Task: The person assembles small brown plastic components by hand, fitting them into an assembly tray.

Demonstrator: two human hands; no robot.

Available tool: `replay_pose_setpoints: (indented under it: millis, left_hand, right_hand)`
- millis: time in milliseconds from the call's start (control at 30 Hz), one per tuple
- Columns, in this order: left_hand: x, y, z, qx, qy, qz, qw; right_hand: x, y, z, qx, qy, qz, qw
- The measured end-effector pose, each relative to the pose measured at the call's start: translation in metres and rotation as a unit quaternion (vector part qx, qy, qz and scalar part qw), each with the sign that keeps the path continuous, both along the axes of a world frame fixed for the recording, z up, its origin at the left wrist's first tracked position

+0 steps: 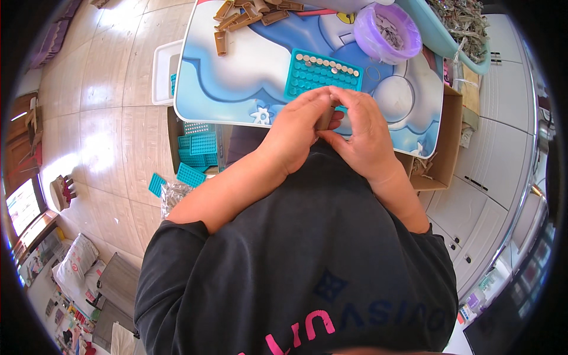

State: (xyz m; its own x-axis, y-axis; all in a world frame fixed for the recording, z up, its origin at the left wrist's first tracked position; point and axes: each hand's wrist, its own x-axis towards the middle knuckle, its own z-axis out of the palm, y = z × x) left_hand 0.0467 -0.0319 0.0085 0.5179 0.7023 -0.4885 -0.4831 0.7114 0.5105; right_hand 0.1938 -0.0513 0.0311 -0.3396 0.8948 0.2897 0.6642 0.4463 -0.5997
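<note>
My left hand (294, 128) and my right hand (368, 135) meet at the table's near edge, fingers curled toward each other. Between them is a small brown piece (323, 122), mostly covered by my fingers, similar in colour to the loose brown parts on the table. The left hand is closed round it, and the right hand's fingers and thumb press on it from the other side. Just beyond my fingertips lies a teal tray (316, 79) of round pockets. Pale, coin-like discs (319, 61) line its far row, with a couple more below.
Brown plastic channel-shaped parts (244, 21) lie piled at the far left of the patterned table (236, 71). A purple-lined tub (408, 38) of small metallic pieces stands far right, beside a blue basin (435, 35). Teal trays (200, 144) fill a box at left; a cardboard box (447, 142) sits right.
</note>
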Motion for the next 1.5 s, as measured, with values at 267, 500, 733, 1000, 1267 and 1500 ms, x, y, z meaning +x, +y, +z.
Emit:
replay_pose_setpoints:
  millis: [267, 500, 733, 1000, 1267, 1500]
  left_hand:
    - [0.000, -0.003, 0.009, 0.104, 0.083, -0.031, 0.991]
    - [-0.004, -0.010, 0.007, 0.368, 0.207, -0.041, 0.905]
    - [-0.011, -0.006, 0.025, 0.349, 0.239, -0.062, 0.904]
    - [-0.013, -0.006, 0.030, 0.532, 0.348, 0.003, 0.772]
    - [-0.007, 0.006, 0.028, 0.312, 0.226, -0.072, 0.920]
    - [-0.019, 0.024, 0.018, 0.168, 0.097, -0.169, 0.966]
  right_hand:
    - [0.010, 0.001, 0.007, -0.059, 0.064, -0.024, 0.996]
    - [0.023, 0.003, 0.001, -0.126, 0.186, -0.024, 0.974]
    - [0.018, -0.007, -0.005, -0.171, 0.415, -0.061, 0.892]
    - [0.018, -0.007, 0.006, -0.142, 0.348, -0.042, 0.926]
    - [0.008, -0.002, -0.002, -0.216, 0.492, -0.079, 0.840]
    - [0.016, 0.005, -0.010, -0.238, 0.436, -0.082, 0.864]
